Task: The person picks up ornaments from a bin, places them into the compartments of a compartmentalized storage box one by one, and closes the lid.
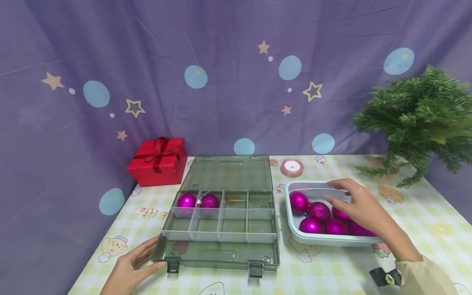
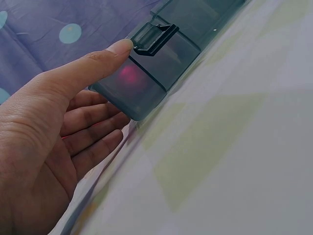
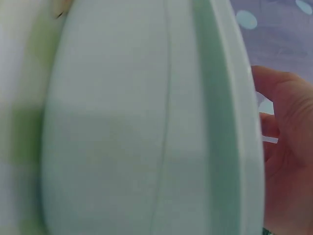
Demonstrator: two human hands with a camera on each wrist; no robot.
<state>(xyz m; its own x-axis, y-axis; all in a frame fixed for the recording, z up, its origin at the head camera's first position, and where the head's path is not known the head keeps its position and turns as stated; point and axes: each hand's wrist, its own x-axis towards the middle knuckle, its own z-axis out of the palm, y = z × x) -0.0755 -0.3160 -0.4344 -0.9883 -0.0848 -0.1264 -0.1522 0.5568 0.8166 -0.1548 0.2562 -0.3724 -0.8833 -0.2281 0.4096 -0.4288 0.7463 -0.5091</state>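
A translucent grey-green compartment box [image 1: 221, 250] lies with its lid [image 1: 228, 174] folded back. Two magenta baubles sit in its back row: a shiny bauble [image 1: 186, 201] in the leftmost cell and a glittery bauble [image 1: 209, 201] beside it. At the front left corner is my left hand [image 1: 130, 262], its thumb touching the front by a latch [image 2: 155, 39] and its loosely bent fingers along the side. My right hand [image 1: 357, 205] reaches over a pale blue tub [image 1: 295, 237] of several magenta baubles [image 1: 311, 226], fingers and thumb apart. Its grasp appears empty; the tub wall [image 3: 127, 117] hides part of it.
A red gift box [image 1: 158, 164] stands at the back left. Behind the tub lies a pink ribbon roll [image 1: 292, 168]. An artificial green tree [image 1: 424, 123] rises at the back right, and a small black item [image 1: 383, 277] lies by the right sleeve [image 1: 424, 276].
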